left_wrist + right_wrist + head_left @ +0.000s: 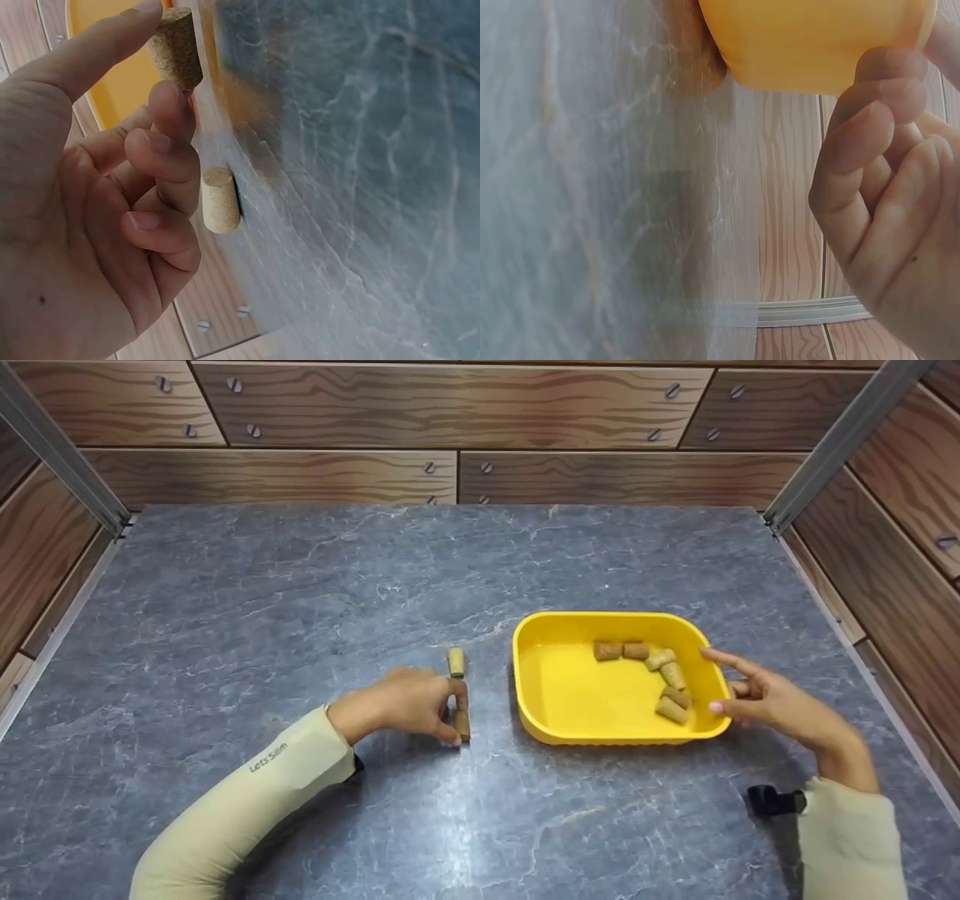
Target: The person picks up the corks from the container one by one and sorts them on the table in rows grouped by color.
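Note:
My left hand [412, 701] is low over the tabletop, left of the yellow tub [570, 737]. Its thumb and index finger pinch a brown cork stopper [177, 49] end to end, while the other fingers curl inward. A paler cork [456, 661] stands or lies just beyond that hand; the left wrist view shows this pale cork [220, 201] beside the curled fingers. My right hand [780, 709] grips the tub's right rim, thumb over the edge and fingers along the outer wall. In the right wrist view the fingers [855, 142] are bent against the tub [802, 45].
Several corks lie inside the tub along its back and right side, among them a brown cork [607, 651] and a pale cork [673, 675]. Wood-patterned panels [450, 405] wall in the grey marbled table [337, 562] at the back and sides.

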A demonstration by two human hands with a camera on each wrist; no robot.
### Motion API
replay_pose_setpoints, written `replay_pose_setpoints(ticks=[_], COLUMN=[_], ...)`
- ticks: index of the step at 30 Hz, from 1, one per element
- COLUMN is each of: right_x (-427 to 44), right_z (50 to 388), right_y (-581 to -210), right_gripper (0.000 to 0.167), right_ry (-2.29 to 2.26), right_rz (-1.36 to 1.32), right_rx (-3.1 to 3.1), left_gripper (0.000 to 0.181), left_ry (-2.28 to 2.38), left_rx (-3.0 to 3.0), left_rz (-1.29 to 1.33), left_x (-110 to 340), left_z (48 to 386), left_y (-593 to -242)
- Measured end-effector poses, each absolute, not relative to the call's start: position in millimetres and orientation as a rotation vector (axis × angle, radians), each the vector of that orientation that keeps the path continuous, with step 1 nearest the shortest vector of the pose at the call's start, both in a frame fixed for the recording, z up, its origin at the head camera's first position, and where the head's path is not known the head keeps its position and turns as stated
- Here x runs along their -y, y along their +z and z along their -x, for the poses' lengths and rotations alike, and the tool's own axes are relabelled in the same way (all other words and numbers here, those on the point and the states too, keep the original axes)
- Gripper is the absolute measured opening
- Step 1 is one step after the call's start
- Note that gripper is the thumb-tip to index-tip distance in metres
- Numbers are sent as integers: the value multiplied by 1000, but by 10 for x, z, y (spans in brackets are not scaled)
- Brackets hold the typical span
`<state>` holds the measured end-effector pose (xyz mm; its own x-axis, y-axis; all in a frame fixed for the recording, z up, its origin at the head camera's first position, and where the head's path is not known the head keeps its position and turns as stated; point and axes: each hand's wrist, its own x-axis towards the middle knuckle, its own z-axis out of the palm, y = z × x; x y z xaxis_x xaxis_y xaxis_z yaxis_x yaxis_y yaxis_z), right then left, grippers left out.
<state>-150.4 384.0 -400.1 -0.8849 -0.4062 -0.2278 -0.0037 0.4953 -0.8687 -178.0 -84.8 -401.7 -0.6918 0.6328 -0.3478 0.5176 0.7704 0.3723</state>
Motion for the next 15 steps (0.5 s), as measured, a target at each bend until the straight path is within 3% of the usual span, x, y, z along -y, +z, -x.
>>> replay_pose_setpoints(ticks=[15], right_x=[-3828], right_z=[1518], right_y=[-3984], right_gripper=[70], right_ry=[-1309], right_rz=[303], right_rx=[-2366], left_gripper=[37], left_ry=[318], left_rx=[-2494], left_rz=[-863], left_x=[833], left_z=[1782], left_y=[-4009])
